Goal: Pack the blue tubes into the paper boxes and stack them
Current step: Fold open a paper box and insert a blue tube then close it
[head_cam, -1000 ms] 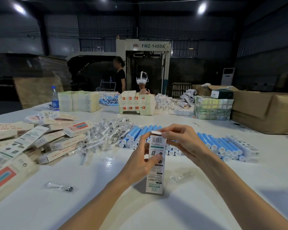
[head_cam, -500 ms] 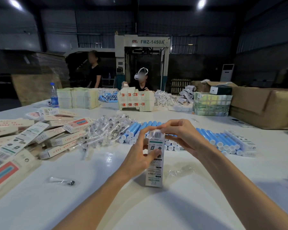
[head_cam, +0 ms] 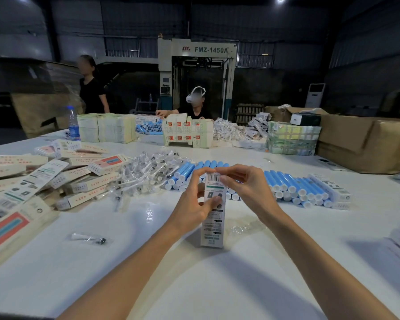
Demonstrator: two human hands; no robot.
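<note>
Head camera shows me one paper box standing upright on the white tabletop, about midway between the left and right edges and nearer my edge than the far one. My left hand is wrapped round its middle, thumb on the printed front, fingers curled behind. My right hand pinches the top end, fingertips on the barcode flap. Both hands are thus clamped on the same box. I cannot tell whether a tube is inside; the walls hide it.

The blue tubes lie in a row just behind the box, running toward the right edge, white caps facing me. A few packed boxes lie at the right end of that row. Toward the left edge sits a heap of loose boxes, with plastic-wrapped parts between that heap and the tubes.

I judge the step in hand to be closing the top flap. The next move calls for pressing the tab fully into its slot while the left hand braces the box against buckling, then laying it with the packed ones and reaching for another tube.
</note>
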